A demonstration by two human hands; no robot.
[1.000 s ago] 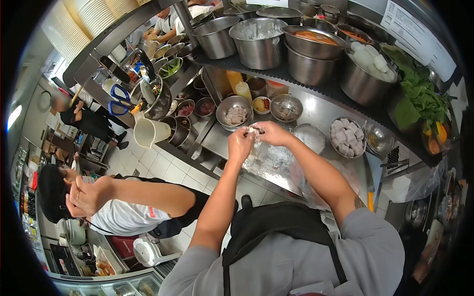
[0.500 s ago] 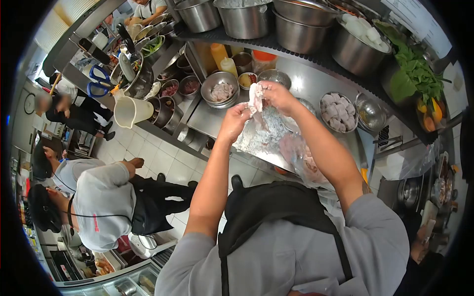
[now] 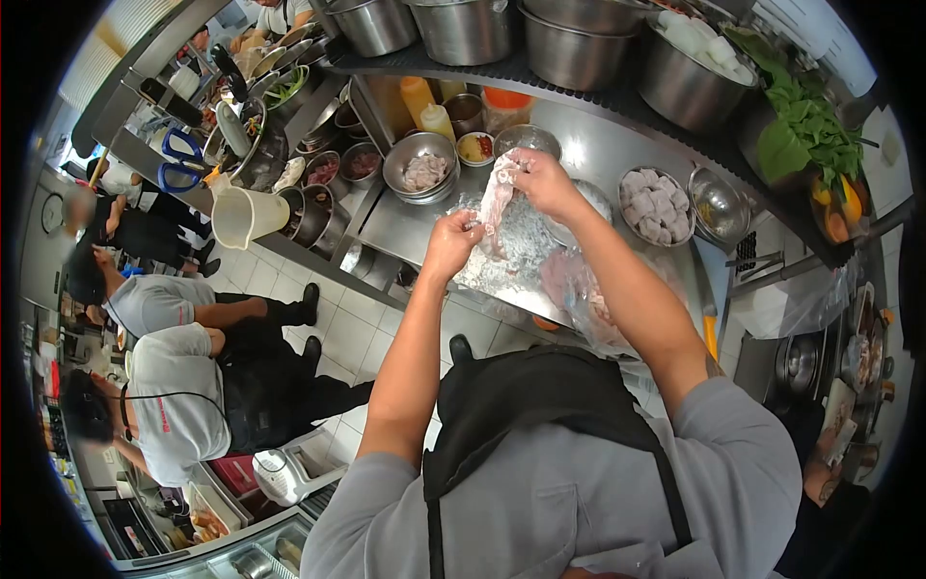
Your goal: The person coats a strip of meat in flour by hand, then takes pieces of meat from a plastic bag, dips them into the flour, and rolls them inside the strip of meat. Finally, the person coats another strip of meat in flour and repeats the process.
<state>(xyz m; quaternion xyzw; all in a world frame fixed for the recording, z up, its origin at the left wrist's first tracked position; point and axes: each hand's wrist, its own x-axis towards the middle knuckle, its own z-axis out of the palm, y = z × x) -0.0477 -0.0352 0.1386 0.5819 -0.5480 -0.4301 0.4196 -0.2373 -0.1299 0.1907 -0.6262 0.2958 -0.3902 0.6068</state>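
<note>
A strip of pale raw meat (image 3: 497, 205), dusted white, hangs stretched between my hands above the steel counter. My right hand (image 3: 542, 181) pinches its upper end. Lower and to the left, my left hand (image 3: 451, 243) has its fingers closed on the side of the strip. White flour (image 3: 521, 253) is spread on the counter beneath. Beside it, a clear plastic bag (image 3: 590, 304) holds more pink meat, partly behind my right forearm. Left of my hands, a stacked metal bowl (image 3: 394, 174) contains pale meat pieces.
A bowl of whitish pieces (image 3: 656, 205) and an empty-looking metal bowl (image 3: 720, 205) are at the right. A yellow-handled knife (image 3: 710, 333) lies near the counter's right edge. Large pots (image 3: 579, 60) line the overhead shelf. Co-workers (image 3: 178, 396) stand at the left.
The meat strip is now stretched longer and hangs lower between my hands. My left hand has shifted slightly down and left. The co-workers at the left have moved, and the view has shifted slightly.
</note>
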